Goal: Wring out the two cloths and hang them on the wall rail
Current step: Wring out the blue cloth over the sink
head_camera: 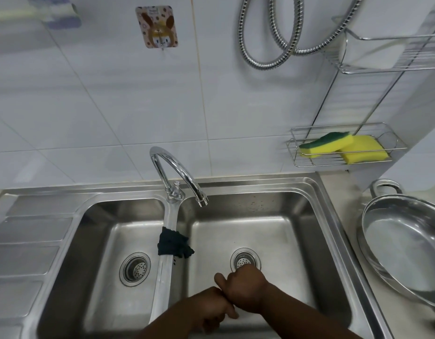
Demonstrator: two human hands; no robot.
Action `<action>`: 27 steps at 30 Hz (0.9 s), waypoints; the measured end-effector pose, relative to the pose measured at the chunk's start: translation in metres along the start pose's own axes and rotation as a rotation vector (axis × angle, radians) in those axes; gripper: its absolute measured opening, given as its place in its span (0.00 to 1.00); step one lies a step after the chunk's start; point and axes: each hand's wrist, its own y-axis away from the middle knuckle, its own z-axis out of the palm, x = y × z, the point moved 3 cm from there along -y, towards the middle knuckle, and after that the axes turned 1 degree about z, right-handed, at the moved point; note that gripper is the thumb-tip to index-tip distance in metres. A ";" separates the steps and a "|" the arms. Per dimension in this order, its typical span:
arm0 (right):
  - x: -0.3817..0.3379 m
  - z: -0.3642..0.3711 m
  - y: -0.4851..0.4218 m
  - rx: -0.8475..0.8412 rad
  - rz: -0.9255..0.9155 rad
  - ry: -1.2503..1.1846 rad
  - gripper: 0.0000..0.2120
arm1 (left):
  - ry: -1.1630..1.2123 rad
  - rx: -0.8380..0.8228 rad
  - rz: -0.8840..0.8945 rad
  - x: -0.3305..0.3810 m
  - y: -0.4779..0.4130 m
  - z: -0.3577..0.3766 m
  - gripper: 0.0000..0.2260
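One dark cloth [173, 243] lies draped over the divider [166, 277] between the two steel sink basins, bunched and hanging slightly into the right basin. My left hand [211, 307] and my right hand [245, 287] are both clenched into fists and pressed against each other low over the right basin [280, 231], near its drain [244, 260]. Nothing shows between the fingers; whatever the fists enclose is hidden. No second cloth is visible. A blurred pale bar [16, 14] runs along the wall at the top left.
A chrome tap [177, 172] arches over the right basin. On the tiled wall are a rabbit sticker hook [157, 28], a shower hose [268, 45] and a wire rack with yellow sponges [343, 148]. A steel pan [404, 243] sits on the right counter.
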 end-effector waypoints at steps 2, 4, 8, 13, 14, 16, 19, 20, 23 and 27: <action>0.000 0.002 0.001 0.017 -0.022 0.005 0.20 | 0.049 -0.023 -0.005 0.001 0.002 0.002 0.14; 0.001 0.007 0.001 0.005 -0.021 -0.005 0.21 | 0.082 -0.037 0.000 0.002 0.005 0.004 0.09; 0.002 0.001 0.010 -0.038 0.078 -0.226 0.24 | -0.037 0.125 0.173 0.005 0.001 0.007 0.07; 0.024 -0.010 0.031 -0.028 0.289 -0.942 0.25 | -0.006 0.229 0.297 -0.004 0.014 0.000 0.16; 0.027 -0.015 0.035 0.018 0.313 -1.064 0.22 | 0.076 0.216 0.290 -0.005 0.020 -0.003 0.15; 0.028 -0.023 0.043 0.146 0.382 -1.260 0.14 | 0.263 0.224 0.342 -0.009 0.028 -0.008 0.10; 0.024 -0.035 0.047 0.281 0.542 -1.512 0.11 | 0.357 0.356 0.487 -0.017 0.042 -0.018 0.11; 0.022 -0.040 0.047 0.307 0.593 -1.562 0.11 | 0.339 0.402 0.536 -0.017 0.050 -0.021 0.10; 0.017 -0.055 0.044 0.326 0.676 -1.540 0.05 | 0.256 0.606 0.650 -0.018 0.071 -0.036 0.08; 0.006 -0.072 0.035 0.352 0.713 -1.299 0.06 | -0.049 0.829 0.730 -0.026 0.091 -0.063 0.06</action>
